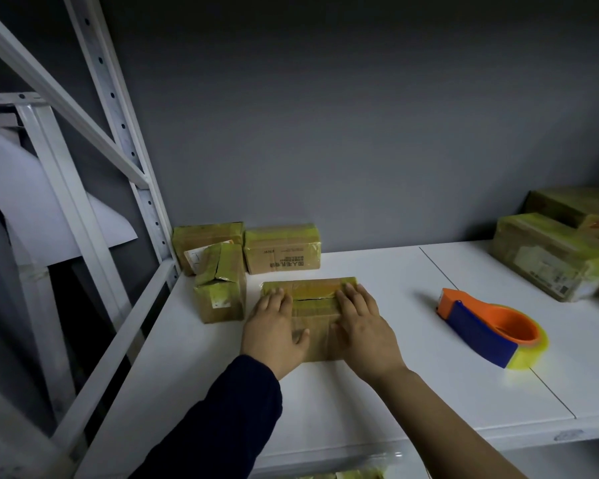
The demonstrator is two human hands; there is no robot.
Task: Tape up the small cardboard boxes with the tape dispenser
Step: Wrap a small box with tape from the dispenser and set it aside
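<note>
On the white shelf [332, 402], right in front of the person, sits a small box [313, 288]. The left hand [274, 328] and the right hand [363, 328] lie flat on its top, one at each side. Each grip is wide, with straight fingers, and holds nothing. A dark gap shows between the flaps. To do this step well, the hands should push the flaps down until the gap shuts. Then one hand should hold them down while the other gets the tape dispenser [481, 328], which lies on its side, apart to the right. The gap runs left to right, and the box's long side seems to go the same way. The dispenser's long side runs from far left to near right, with the cutter end toward the box.
</note>
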